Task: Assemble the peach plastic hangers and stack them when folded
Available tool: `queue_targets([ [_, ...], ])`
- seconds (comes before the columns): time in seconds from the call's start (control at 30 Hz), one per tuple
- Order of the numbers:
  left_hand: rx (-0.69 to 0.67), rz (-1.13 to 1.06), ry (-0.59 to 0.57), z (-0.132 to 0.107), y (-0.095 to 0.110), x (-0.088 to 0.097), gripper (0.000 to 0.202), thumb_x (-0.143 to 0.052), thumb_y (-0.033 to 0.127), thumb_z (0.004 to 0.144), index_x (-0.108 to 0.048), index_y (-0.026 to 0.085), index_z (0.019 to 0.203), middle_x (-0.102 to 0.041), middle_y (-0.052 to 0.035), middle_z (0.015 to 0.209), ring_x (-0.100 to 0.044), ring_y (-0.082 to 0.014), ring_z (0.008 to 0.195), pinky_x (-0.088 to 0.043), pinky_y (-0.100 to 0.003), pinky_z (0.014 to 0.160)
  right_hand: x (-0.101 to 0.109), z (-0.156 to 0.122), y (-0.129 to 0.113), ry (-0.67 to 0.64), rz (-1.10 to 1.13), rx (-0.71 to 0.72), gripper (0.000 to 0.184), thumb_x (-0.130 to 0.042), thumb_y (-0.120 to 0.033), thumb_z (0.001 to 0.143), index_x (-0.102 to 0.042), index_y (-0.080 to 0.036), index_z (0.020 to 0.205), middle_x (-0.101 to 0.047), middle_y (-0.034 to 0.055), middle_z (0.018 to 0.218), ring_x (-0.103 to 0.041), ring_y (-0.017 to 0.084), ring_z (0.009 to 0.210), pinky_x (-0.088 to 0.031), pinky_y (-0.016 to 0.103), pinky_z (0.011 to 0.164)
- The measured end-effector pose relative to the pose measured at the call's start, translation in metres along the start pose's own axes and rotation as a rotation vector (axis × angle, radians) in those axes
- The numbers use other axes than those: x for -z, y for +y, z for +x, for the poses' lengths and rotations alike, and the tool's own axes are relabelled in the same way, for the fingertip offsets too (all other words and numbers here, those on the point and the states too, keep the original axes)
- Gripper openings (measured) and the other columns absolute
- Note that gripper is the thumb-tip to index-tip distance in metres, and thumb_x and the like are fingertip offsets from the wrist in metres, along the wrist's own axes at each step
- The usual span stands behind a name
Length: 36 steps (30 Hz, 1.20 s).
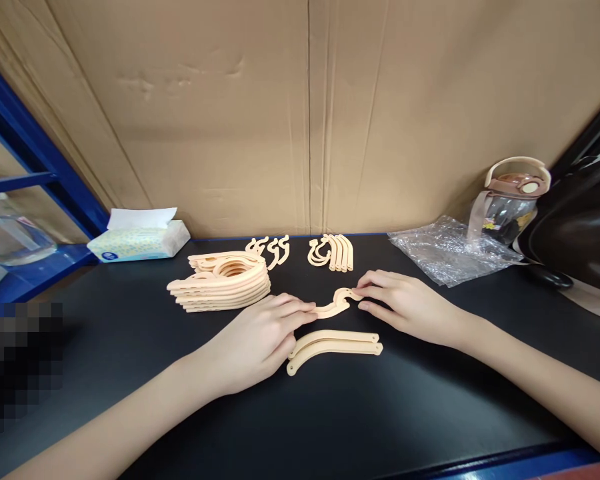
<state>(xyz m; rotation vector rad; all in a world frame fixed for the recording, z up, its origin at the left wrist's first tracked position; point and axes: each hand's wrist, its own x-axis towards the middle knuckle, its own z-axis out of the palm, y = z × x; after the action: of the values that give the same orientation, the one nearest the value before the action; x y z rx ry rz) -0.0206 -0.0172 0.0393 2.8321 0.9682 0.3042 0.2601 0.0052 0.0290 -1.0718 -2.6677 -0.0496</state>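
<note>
My left hand point(273, 330) has its fingertips on the left end of a beige plastic hanger hook piece point(336, 308). My right hand point(405, 303) pinches the right end of this S-curved piece between thumb and fingers. Whether it is one part or two laid together, I cannot tell. Just below it, two long curved beige hanger arms point(340, 343) lie side by side on the black table point(360, 413). Beyond my left hand is a stack of folded beige hangers point(223, 287).
Loose hook parts point(270, 250) lie at the back, with more curved parts and several hanger arms point(341, 253) right of them. A tissue pack point(140, 239) stands back left. Clear plastic wrap point(440, 250), a bottle point(513, 207) and a dark bag point(575, 227) are at right; cardboard point(220, 120) stands behind.
</note>
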Motion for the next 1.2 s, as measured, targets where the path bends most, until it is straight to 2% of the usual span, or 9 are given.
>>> queue_targets([
  [0.27, -0.030, -0.155, -0.028, 0.002, -0.001, -0.005, 0.047, -0.036, 0.012, 0.095, -0.047, 0.023, 0.139, -0.046, -0.0018, 0.147, -0.039, -0.0200, 0.136, -0.036, -0.041, 0.112, -0.001, -0.001, 0.010, 0.043, -0.199, -0.016, 0.039, -0.036, -0.028, 0.101, -0.071, -0.019, 0.087, -0.066, 0.0063, 0.089, -0.062, 0.019, 0.074, -0.049, 0.035, 0.070],
  [0.4, -0.027, -0.192, -0.038, 0.004, -0.002, -0.010, 0.045, -0.034, 0.018, 0.099, -0.042, 0.025, 0.143, -0.042, -0.0008, 0.149, -0.034, -0.0194, 0.139, -0.033, -0.042, 0.114, -0.002, -0.002, 0.014, 0.020, -0.237, -0.045, 0.038, -0.037, -0.029, 0.100, -0.070, -0.019, 0.086, -0.066, 0.0058, 0.089, -0.062, 0.019, 0.074, -0.049, 0.035, 0.069],
  [0.63, 0.022, -0.225, -0.046, 0.008, 0.002, -0.013, 0.043, -0.026, 0.030, 0.104, -0.037, 0.021, 0.145, -0.038, 0.0000, 0.152, -0.028, -0.0150, 0.142, -0.025, -0.038, 0.117, 0.000, -0.004, 0.017, -0.010, -0.256, -0.117, 0.032, -0.040, -0.027, 0.099, -0.069, -0.019, 0.087, -0.066, 0.0049, 0.090, -0.063, 0.019, 0.072, -0.049, 0.034, 0.066],
  [1.07, 0.098, -0.136, -0.037, 0.007, 0.001, -0.017, 0.048, -0.024, 0.039, 0.104, -0.041, 0.018, 0.143, -0.035, -0.0065, 0.153, -0.026, -0.0218, 0.143, -0.025, -0.044, 0.116, 0.001, -0.003, 0.016, -0.025, -0.263, -0.122, 0.029, -0.043, -0.026, 0.098, -0.069, -0.017, 0.087, -0.065, 0.0051, 0.088, -0.063, 0.019, 0.075, -0.049, 0.032, 0.067],
  [1.2, 0.096, -0.117, -0.041, 0.008, 0.000, -0.018, 0.050, -0.024, 0.043, 0.104, -0.042, 0.017, 0.143, -0.036, -0.0066, 0.152, -0.027, -0.0221, 0.143, -0.025, -0.042, 0.116, 0.002, -0.002, 0.014, -0.031, -0.268, -0.141, 0.025, -0.046, -0.025, 0.097, -0.066, -0.017, 0.084, -0.063, 0.0037, 0.086, -0.062, 0.018, 0.074, -0.047, 0.031, 0.067],
])
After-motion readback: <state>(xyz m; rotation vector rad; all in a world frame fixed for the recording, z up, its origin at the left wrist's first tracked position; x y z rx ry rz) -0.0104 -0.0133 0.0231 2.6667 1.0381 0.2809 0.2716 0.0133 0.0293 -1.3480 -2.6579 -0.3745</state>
